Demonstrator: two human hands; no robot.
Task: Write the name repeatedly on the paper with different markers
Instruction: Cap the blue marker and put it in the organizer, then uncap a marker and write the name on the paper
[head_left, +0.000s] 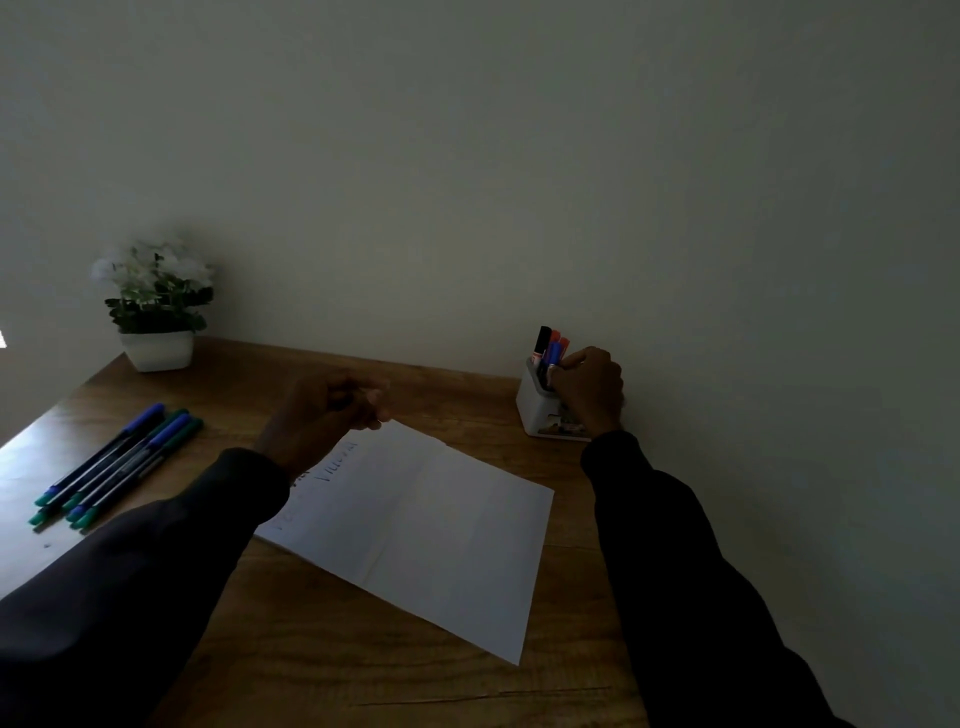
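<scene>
The sheet of paper (415, 530) lay skewed on the wooden desk (291, 649), a few faint written lines near its far left corner. The left hand (322, 415) hovered over that corner, fingers loosely curled, nothing visibly held. The right hand (589, 389) was at the white marker holder (532, 405) by the wall, fingers closed around the markers (550, 348) standing in it. Four capped pens (119, 462) lay near the desk's left edge, a potted plant (156, 306) at the far corner; bare wood stayed open along the near edge.

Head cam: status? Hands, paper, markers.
Right hand at marker holder, fingers on a marker. Left hand curled above paper. Faint writing top-left. Nothing blocking.
</scene>
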